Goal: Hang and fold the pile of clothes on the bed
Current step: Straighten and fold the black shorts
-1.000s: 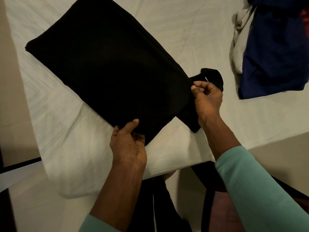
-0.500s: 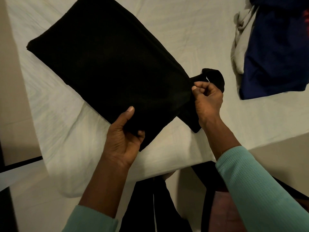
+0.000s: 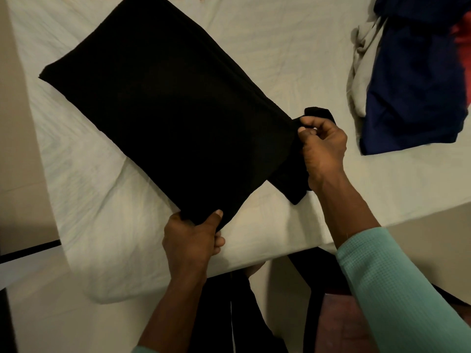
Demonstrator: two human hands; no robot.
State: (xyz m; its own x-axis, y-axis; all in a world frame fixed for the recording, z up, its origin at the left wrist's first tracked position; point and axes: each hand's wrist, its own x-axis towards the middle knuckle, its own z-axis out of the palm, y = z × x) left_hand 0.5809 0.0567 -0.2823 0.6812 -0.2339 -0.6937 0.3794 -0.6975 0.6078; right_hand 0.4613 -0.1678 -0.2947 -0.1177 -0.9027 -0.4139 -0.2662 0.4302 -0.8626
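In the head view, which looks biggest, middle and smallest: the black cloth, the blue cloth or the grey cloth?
1. black cloth: biggest by far.
2. blue cloth: middle, though the picture's edge cuts it off.
3. grey cloth: smallest; only a strip shows beside the blue one, true size unsure.

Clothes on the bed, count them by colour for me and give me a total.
Black: 1, the black garment, held by the left hand and the right hand.
Navy blue: 1, the navy garment, crumpled.
Pale grey: 1, the pale grey garment beside it.
Red: 1, the red garment, only a sliver at the edge.
Total: 4 visible; more may be hidden.
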